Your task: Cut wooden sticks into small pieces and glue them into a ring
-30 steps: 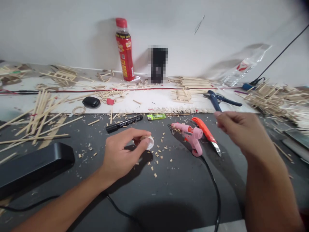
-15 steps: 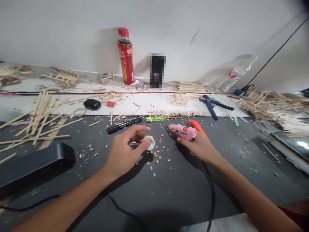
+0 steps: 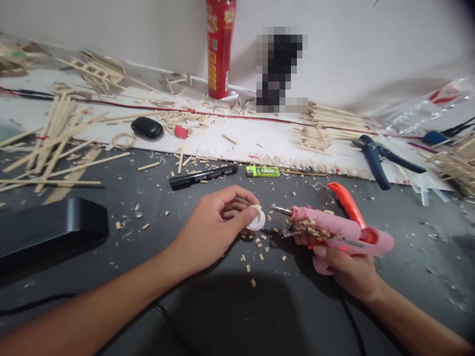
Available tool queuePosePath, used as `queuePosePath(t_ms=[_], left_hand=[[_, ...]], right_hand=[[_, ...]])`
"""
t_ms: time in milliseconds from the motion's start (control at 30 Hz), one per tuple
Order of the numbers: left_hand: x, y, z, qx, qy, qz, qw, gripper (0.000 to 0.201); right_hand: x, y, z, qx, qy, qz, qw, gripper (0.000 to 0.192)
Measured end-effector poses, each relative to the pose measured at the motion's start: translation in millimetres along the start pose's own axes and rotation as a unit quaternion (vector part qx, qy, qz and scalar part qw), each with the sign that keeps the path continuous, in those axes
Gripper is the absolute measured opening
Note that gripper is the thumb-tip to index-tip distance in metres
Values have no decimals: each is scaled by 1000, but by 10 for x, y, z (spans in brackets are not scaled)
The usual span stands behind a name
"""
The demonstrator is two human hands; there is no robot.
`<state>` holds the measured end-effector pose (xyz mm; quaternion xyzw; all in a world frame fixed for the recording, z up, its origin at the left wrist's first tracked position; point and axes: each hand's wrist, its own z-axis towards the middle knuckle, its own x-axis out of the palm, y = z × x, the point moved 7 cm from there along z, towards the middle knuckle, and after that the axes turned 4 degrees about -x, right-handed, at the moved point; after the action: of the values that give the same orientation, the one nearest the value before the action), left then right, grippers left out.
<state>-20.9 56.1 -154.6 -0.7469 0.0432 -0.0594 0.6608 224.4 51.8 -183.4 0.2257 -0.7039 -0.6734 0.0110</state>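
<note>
My left hand (image 3: pixel 217 227) pinches a small white round cap (image 3: pixel 257 219) between thumb and fingers, just above the dark table. My right hand (image 3: pixel 347 267) grips a pink glue gun (image 3: pixel 341 235) by its handle. Bits of wood stick to the gun's body, and its metal nozzle points left at the cap, a short gap away. Small wood chips (image 3: pixel 256 247) lie scattered under both hands.
An orange utility knife (image 3: pixel 343 202) lies behind the gun. A black marker (image 3: pixel 203 176), a green lighter (image 3: pixel 262 171), blue pliers (image 3: pixel 378 158), a red bottle (image 3: pixel 219 47), a black box (image 3: pixel 48 232) and piles of wooden sticks (image 3: pixel 55 143) surround the work spot.
My right hand came down from the air, took hold of the glue gun and lifted it, turning its nozzle toward the cap. The view moved closer and lower.
</note>
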Motion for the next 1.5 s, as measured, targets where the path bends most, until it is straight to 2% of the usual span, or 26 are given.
queuePosePath(t_ms=[133, 233, 500, 733, 1033, 1333, 1500], left_hand=[[7, -29, 8, -5, -13, 6, 1000, 2], [2, -24, 10, -3, -25, 16, 1000, 0], [4, -17, 4, 1, -39, 24, 999, 3], [12, -17, 12, 7, -35, 23, 999, 4], [13, -14, 10, 4, -38, 26, 999, 3], [0, 22, -5, -1, -33, 15, 999, 4], [2, -5, 0, 3, -35, 1, 999, 5]], right_hand=[[-31, 119, 18, -56, 24, -53, 997, 18], [-74, 169, 15, -95, 15, -99, 990, 12], [-191, 69, -48, -125, -15, -118, 985, 8], [-161, 48, -46, -91, 2, -121, 989, 10], [-164, 97, -36, -124, -16, -160, 979, 12], [-57, 316, 33, -146, -2, -187, 972, 18], [42, 420, 62, -136, 16, -176, 975, 12]])
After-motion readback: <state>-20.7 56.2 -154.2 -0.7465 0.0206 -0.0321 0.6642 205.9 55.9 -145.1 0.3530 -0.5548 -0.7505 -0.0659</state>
